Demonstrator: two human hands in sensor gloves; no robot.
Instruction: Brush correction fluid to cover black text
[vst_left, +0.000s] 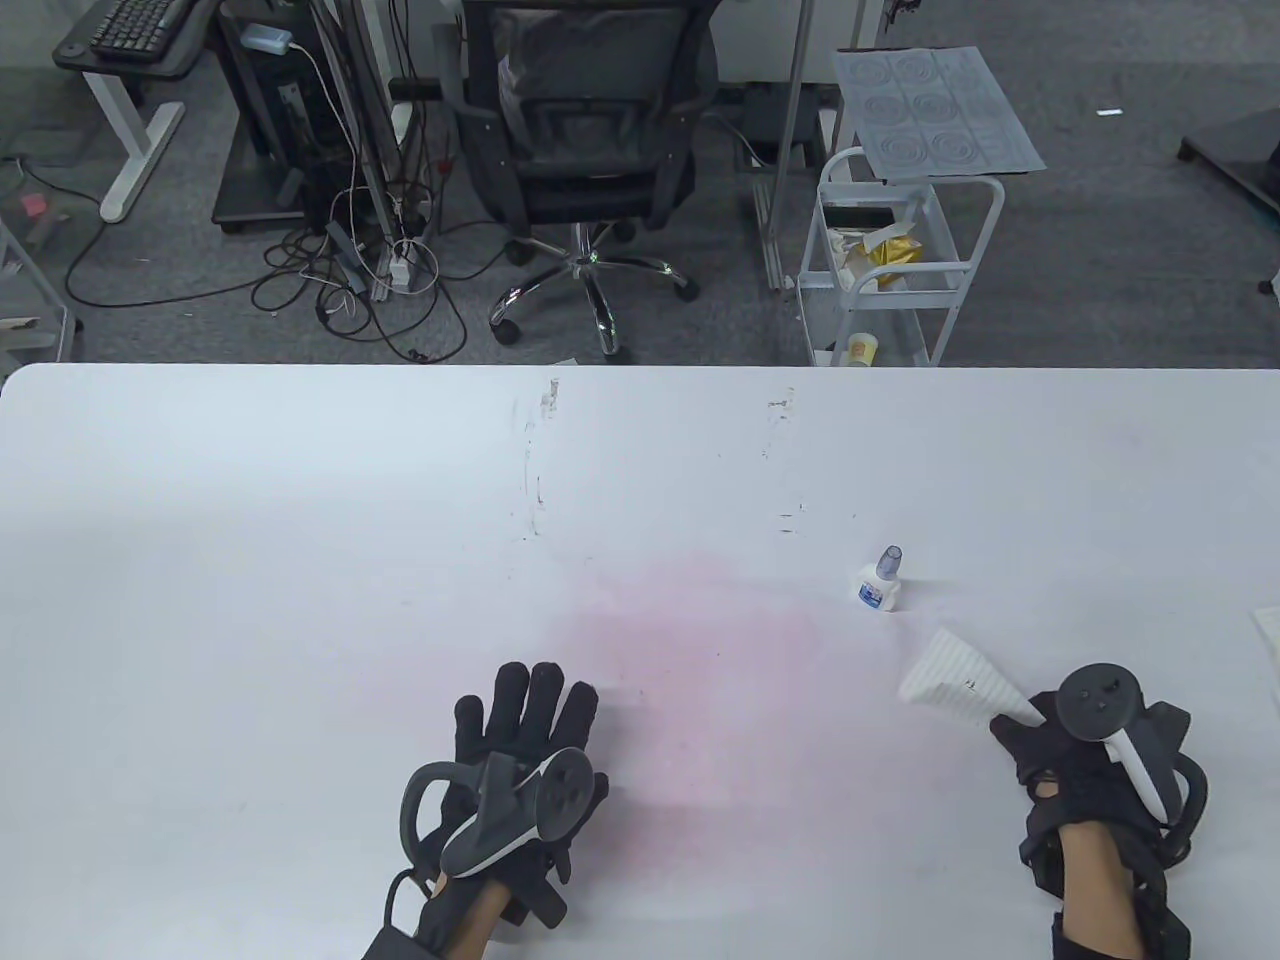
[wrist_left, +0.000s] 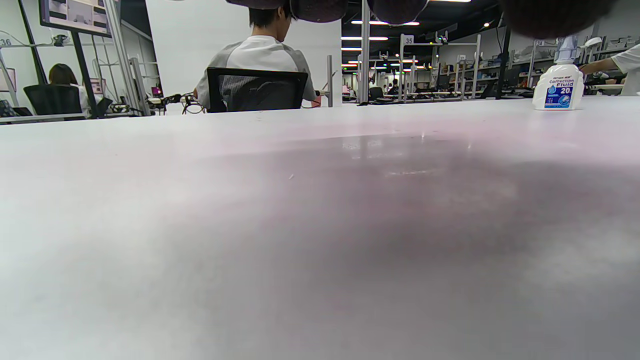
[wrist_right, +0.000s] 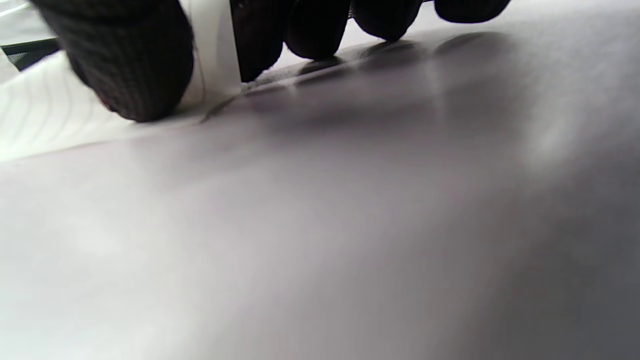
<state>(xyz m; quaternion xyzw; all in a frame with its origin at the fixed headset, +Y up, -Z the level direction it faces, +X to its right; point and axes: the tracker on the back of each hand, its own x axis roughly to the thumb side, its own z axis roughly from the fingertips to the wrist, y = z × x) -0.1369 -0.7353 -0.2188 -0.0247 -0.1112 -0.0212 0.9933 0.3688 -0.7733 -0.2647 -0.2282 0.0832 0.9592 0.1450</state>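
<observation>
While the gloved right hand (vst_left: 1075, 765) pinches one corner of the white lined paper slip (vst_left: 955, 680) between its thumb and forefinger (wrist_right: 132, 65), the rest of the sheet sticks up and out toward the middle of the white table (vst_left: 300, 520), and that thin grip looks to me like the weak spot: a corner hold could let the sheet curl, twist or slip free before it lies flat, and a small dark mark on it, possibly the text to be covered, might end up face down. Beyond the sheet, near but apart from it, the small white correction fluid bottle with the translucent bluish cap (vst_left: 881, 580) stands upright and capped; a sweep of the paper or the wrist could tip it. Over on the other side, the gloved left hand (vst_left: 520, 760) lies flat on the tabletop, fingers spread and holding nothing, well apart from both. Nothing pins the sheet yet, so brushing one-handed would probably drag it.
</observation>
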